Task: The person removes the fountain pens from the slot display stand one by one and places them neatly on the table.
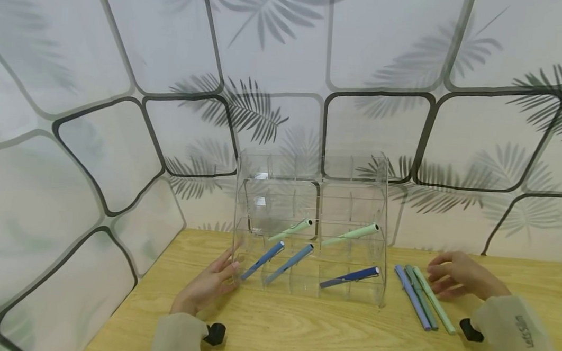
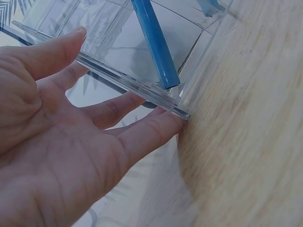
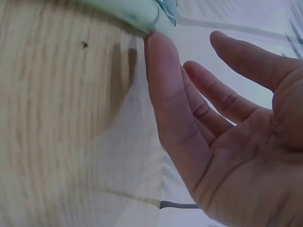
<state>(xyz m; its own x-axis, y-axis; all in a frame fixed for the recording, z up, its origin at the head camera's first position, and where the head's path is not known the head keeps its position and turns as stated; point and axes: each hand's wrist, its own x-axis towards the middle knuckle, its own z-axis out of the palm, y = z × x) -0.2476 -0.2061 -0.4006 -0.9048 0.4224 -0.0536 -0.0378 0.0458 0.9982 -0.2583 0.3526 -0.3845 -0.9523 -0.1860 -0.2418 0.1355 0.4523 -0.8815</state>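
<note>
A clear acrylic pen rack (image 1: 385, 255) stands on the table, with compartments in stepped tiers. My left hand (image 1: 210, 284) rests at its left side panel. In the left wrist view the fingers (image 2: 151, 135) extend along the panel edge, beside a blue pen (image 2: 158, 49) in the rack. My right hand (image 1: 466, 275) is beside three loose pens: a lavender pen (image 1: 413, 298), a dark green pen (image 1: 421, 298) and a light green pen (image 1: 434, 300). Its fingers are loosely bent, and one fingertip (image 3: 158, 45) is right at the light green pen's end.
Two light green pens (image 1: 351, 235) lean in a middle tier. Lower down lean a blue pen (image 1: 263, 260), a grey-blue pen (image 1: 289, 264) and a dark blue pen (image 1: 349, 277). A patterned curtain (image 1: 284, 117) hangs behind the wooden table (image 1: 292, 330).
</note>
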